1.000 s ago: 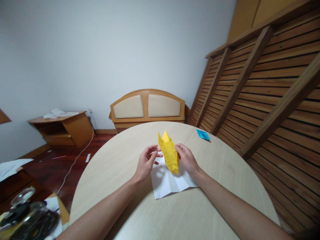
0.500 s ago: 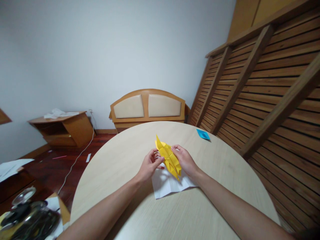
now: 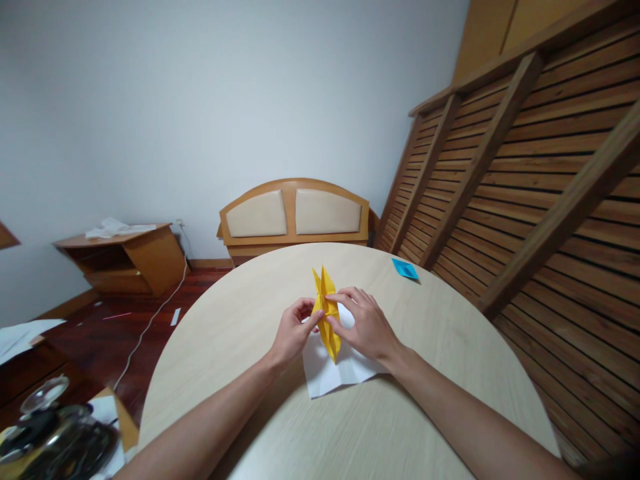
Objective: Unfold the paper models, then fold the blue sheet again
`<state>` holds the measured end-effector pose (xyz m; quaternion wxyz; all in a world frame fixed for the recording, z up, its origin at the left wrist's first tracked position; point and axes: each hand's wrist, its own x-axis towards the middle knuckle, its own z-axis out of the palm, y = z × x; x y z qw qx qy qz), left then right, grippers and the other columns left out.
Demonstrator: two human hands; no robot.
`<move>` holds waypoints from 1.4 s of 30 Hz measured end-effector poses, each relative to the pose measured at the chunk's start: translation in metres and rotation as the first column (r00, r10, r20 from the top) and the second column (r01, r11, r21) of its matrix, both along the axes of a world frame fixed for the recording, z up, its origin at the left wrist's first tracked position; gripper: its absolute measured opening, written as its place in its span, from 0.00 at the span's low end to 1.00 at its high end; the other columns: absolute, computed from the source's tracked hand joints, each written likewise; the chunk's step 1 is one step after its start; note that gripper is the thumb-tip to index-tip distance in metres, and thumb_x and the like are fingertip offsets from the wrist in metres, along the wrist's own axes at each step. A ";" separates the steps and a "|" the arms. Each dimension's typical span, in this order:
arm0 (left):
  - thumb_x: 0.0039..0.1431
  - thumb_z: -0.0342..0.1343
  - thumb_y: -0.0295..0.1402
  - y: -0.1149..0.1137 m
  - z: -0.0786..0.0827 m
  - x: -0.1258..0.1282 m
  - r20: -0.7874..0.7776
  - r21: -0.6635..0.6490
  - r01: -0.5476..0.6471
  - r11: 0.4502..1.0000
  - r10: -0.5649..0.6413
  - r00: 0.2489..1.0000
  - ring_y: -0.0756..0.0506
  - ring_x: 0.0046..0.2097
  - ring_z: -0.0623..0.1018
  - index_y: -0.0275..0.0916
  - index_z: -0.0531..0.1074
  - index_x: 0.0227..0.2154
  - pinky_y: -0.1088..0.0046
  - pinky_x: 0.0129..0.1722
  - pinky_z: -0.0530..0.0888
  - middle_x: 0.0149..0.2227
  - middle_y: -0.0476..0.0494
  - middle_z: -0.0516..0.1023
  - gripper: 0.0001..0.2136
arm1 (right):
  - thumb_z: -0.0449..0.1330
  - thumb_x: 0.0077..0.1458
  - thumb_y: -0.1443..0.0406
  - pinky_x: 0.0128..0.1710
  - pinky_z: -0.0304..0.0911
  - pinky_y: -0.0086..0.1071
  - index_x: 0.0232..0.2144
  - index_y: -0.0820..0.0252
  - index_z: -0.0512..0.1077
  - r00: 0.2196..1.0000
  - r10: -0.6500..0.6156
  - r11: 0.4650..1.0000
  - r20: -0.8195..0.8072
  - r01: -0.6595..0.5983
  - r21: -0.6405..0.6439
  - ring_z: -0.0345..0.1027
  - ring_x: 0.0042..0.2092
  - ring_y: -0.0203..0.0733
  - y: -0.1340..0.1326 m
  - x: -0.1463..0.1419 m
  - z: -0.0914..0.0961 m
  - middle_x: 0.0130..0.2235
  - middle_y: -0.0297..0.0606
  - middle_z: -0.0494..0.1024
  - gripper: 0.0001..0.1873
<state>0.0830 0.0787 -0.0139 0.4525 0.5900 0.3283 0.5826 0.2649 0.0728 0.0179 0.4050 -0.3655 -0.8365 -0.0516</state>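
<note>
A folded yellow origami paper point(image 3: 330, 333) is held upright over the round table, its two pointed tips at the top standing apart. My left hand point(image 3: 296, 328) pinches its left side between thumb and fingers. On the other side, my right hand point(image 3: 367, 323) has its thumb and fingertips against the folds, with the fingers curved and somewhat apart. Beneath both hands lies a creased white sheet of paper point(image 3: 325, 377), partly covered by the origami and my right hand.
A small blue folded paper point(image 3: 405, 269) lies near the far right edge of the pale round table point(image 3: 240, 307). Wooden slatted panels point(image 3: 500, 200) lean at the right. A headboard point(image 3: 295, 213) stands behind the table. Cluttered items point(image 3: 55, 433) sit at lower left.
The yellow origami has turned from a tilted, flatter pose to a narrow upright one, its two tips now apart. My right hand has shifted its grip, fingers now on the folds.
</note>
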 end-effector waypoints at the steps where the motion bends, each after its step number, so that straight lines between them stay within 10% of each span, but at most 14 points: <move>1: 0.50 0.66 0.47 0.000 0.000 0.000 -0.002 0.002 0.004 1.000 -0.004 1.000 0.47 0.36 0.77 0.35 0.75 0.37 0.76 0.31 0.72 0.37 0.41 0.78 0.20 | 0.62 0.56 0.64 0.48 0.62 0.42 0.48 0.54 0.72 1.000 -0.003 1.000 0.003 0.003 -0.012 0.69 0.48 0.48 0.001 0.000 0.000 0.46 0.40 0.76 0.16; 28: 0.51 0.65 0.46 0.006 -0.001 -0.005 0.090 -0.066 -0.033 0.997 0.038 0.995 0.47 0.40 0.76 0.37 0.74 0.39 0.76 0.32 0.73 0.40 0.43 0.77 0.19 | 0.53 0.61 0.63 0.37 0.64 0.34 0.35 0.57 0.71 0.924 -0.050 0.972 -0.380 -0.042 -0.230 0.72 0.35 0.41 0.019 0.006 -0.009 0.34 0.37 0.79 0.08; 42: 0.50 0.66 0.48 0.001 -0.001 0.001 -0.018 -0.007 0.017 1.000 -0.017 1.000 0.48 0.35 0.77 0.36 0.70 0.33 0.76 0.28 0.74 0.35 0.45 0.75 0.20 | 0.54 0.57 0.70 0.41 0.65 0.35 0.34 0.56 0.72 0.954 0.031 0.994 -0.299 -0.060 -0.090 0.70 0.40 0.41 0.017 0.005 -0.008 0.40 0.38 0.76 0.07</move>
